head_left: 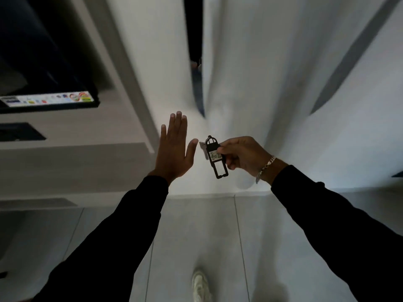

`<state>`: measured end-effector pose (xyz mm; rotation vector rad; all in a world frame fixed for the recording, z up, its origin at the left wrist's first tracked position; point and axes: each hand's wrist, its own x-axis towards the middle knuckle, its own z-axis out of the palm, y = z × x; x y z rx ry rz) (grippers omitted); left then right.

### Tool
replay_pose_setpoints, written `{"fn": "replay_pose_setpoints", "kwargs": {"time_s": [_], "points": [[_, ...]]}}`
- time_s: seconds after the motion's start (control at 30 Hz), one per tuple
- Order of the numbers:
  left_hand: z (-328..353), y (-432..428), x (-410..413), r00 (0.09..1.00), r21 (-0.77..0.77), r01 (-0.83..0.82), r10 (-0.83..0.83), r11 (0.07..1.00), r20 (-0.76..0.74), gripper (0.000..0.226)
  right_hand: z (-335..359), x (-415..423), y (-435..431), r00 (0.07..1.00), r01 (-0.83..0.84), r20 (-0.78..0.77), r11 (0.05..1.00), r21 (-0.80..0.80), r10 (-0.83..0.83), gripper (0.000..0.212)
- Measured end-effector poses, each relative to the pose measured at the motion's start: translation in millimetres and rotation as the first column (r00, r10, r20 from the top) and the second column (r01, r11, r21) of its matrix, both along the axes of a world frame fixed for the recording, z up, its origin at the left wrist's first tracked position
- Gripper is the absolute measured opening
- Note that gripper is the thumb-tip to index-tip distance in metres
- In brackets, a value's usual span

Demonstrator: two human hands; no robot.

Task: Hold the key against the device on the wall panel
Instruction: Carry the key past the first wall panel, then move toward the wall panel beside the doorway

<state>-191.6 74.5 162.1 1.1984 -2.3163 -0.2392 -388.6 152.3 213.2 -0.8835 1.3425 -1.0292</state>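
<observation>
My right hand [242, 154] pinches a black plastic key tag [216, 159] with a white label; a small metal key [204, 149] hangs behind the tag near its top ring. The tag hangs in the air in front of a white wall panel [250, 83]. My left hand [174, 147] is raised beside it, flat, fingers together and thumb apart, holding nothing, its thumb a short gap from the key. A dark narrow vertical slot [195, 51] runs down the wall above the hands. I cannot make out a device on the panel.
A black screen [43, 62] with a strip of coloured stickers hangs at the upper left, above white shelves with a dark box [19, 131]. Pale floor tiles [196, 236] lie below, with a white shoe [200, 284] at the bottom.
</observation>
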Motion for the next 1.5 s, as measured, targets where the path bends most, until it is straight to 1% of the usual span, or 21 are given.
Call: {"fn": "replay_pose_setpoints", "kwargs": {"time_s": [0.07, 0.13, 0.2, 0.27, 0.33, 0.47, 0.53, 0.67, 0.73, 0.83, 0.9, 1.0, 1.07, 1.17, 1.27, 1.37, 1.5], "points": [[16.0, 13.7, -36.8, 0.999, -0.041, 0.037, -0.038, 0.998, -0.009, 0.072, 15.4, -32.9, 24.9, 1.000, 0.012, -0.024, 0.999, -0.040, -0.013, 0.018], [29.6, 24.8, -70.2, 0.998, -0.060, 0.047, -0.049, 0.997, -0.033, 0.073, 27.4, -62.8, 44.4, 0.999, 0.012, -0.050, 0.997, -0.079, -0.016, 0.012], [43.6, 38.0, -105.4, 0.995, -0.064, 0.042, -0.048, 0.997, -0.088, 0.071, 39.4, -97.7, 64.9, 0.995, 0.014, -0.091, 0.993, -0.120, -0.025, 0.008], [56.5, 50.1, -138.8, 0.986, -0.058, 0.040, -0.048, 0.998, -0.157, 0.068, 49.0, -132.7, 83.4, 0.991, 0.029, -0.126, 0.987, -0.158, -0.049, 0.013], [67.0, 60.1, -170.3, 0.978, -0.058, 0.052, -0.063, 0.997, -0.197, 0.068, 58.2, -164.6, 101.3, 0.987, 0.062, -0.137, 0.981, -0.185, -0.089, 0.013], [87.5, 76.0, -231.1, 0.974, -0.161, 0.150, -0.174, 0.975, -0.143, 0.069, 76.8, -222.7, 131.1, 0.976, 0.142, -0.134, 0.965, -0.222, -0.174, 0.010], [99.7, 79.5, -263.0, 0.962, -0.214, 0.199, -0.232, 0.956, -0.142, 0.070, 84.5, -250.8, 141.8, 0.970, 0.176, -0.124, 0.955, -0.240, -0.211, 0.009], [116.2, 83.6, -328.3, 0.933, -0.322, 0.278, -0.334, 0.905, -0.133, 0.066, 93.6, -309.7, 156.9, 0.952, 0.245, -0.112, 0.927, -0.283, -0.286, 0.014], [120.1, 80.7, -362.4, 0.913, -0.356, 0.316, -0.384, 0.879, -0.137, 0.066, 94.6, -340.4, 160.7, 0.946, 0.267, -0.099, 0.913, -0.309, -0.310, 0.016], [121.6, 74.1, -419.0, 0.882, -0.420, 0.351, -0.447, 0.837, -0.153, 0.065, 96.1, -387.3, 165.3, 0.941, 0.275, -0.096, 0.898, -0.343, -0.325, 0.011], [125.2, 68.9, -462.0, 0.858, -0.444, 0.367, -0.482, 0.817, -0.179, 0.064, 97.0, -420.4, 167.7, 0.937, 0.274, -0.105, 0.890, -0.365, -0.332, 0.011], [133.0, 67.4, -522.8, 0.821, -0.451, 0.400, -0.531, 0.798, -0.212, 0.064, 102.0, -466.7, 174.4, 0.937, 0.285, -0.081, 0.880, -0.381, -0.339, 0.013], [140.3, 68.8, -566.7, 0.800, -0.455, 0.442, -0.569, 0.773, -0.189, 0.064, 107.3, -499.1, 182.1, 0.932, 0.307, -0.058, 0.866, -0.395, -0.357, 0.017], [145.9, 76.1, -626.3, 0.773, -0.458, 0.485, -0.610, 0.745, -0.175, 0.063, 111.8, -544.9, 195.1, 0.917, 0.334, -0.074, 0.855, -0.396, -0.392, 0.012], [144.2, 84.4, -686.9, 0.741, -0.440, 0.517, -0.641, 0.734, -0.199, 0.063, 110.5, -598.9, 210.6, 0.898, 0.385, -0.052, 0.837, -0.388, -0.437, 0.012], [136.5, 97.2, -742.5, 0.744, -0.412, 0.521, -0.635, 0.747, -0.210, 0.064, 109.2, -650.8, 225.3, 0.894, 0.389, -0.060, 0.836, -0.386, -0.443, 0.011], [133.7, 122.3, -816.3, 0.755, -0.425, 0.517, -0.630, 0.743, -0.183, 0.065, 109.1, -727.2, 245.9, 0.901, 0.362, -0.076, 0.837, -0.410, -0.426, 0.012]]}}
